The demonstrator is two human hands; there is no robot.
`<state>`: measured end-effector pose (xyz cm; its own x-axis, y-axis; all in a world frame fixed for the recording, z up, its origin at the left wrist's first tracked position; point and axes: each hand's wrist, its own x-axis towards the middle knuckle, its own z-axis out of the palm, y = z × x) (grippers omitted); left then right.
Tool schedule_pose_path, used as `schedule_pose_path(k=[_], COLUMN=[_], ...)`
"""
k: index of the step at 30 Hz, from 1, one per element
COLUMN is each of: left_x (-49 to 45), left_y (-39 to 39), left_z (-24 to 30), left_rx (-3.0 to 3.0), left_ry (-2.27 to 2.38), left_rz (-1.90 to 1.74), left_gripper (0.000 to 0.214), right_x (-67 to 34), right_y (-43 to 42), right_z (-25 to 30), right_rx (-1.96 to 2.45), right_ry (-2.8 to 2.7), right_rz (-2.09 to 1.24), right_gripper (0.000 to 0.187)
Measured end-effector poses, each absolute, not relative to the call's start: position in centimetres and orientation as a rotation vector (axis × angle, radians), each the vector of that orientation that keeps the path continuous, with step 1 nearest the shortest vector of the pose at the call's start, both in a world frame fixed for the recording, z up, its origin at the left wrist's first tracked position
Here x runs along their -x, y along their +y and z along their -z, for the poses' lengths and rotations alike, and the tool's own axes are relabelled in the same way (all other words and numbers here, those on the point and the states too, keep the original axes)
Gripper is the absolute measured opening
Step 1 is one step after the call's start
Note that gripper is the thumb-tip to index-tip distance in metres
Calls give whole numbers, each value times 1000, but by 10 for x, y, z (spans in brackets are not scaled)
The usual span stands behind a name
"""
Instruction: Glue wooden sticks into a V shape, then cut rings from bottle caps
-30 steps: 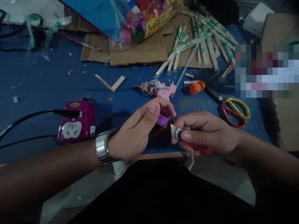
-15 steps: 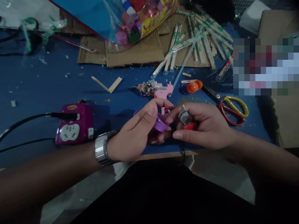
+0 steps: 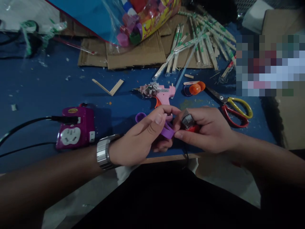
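Observation:
My left hand (image 3: 143,133), with a metal-banded watch on its wrist, is closed around a curved purple plastic piece (image 3: 167,131) shaped like a ring. Part of that piece is hidden by my fingers. Held in my closed right hand (image 3: 207,128) is a red cutter (image 3: 188,121) with a grey metal end pointing up. The fingertips of my right hand touch the purple piece. Behind my left hand shows a purple round rim (image 3: 140,117); whether it joins the held piece I cannot tell. A pink glue gun (image 3: 164,92) lies just beyond my hands.
Scissors (image 3: 234,111) lie to the right, near orange plastic pieces (image 3: 197,88). At left sits a purple power socket (image 3: 76,127) with cables. Two joined sticks (image 3: 111,92), cardboard (image 3: 135,58), wrapped chopsticks (image 3: 176,52) and a bag of colourful caps (image 3: 152,19) lie farther back.
The purple piece has shifted slightly right and towards me, and my right fingertips have closed in against it. The view has moved slightly.

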<state>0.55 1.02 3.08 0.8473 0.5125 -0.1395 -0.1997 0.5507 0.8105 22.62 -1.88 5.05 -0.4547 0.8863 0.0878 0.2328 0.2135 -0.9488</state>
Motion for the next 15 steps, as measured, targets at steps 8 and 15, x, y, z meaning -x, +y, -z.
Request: schedule_pose_path(k=[8,15], left_x=[-1,0], left_y=[12,13], left_z=[-22,-23], left_rx=[-1095,-1197], left_ry=[433,478], left_rz=[-607,-765], left_gripper=[31,35], right_x=[-223,-238], right_y=[-17,-24], right_z=[-50,-60], right_rx=[1019,644], right_ry=[-1709,-1264], right_rz=[-1323,-1855], right_gripper=[12,38])
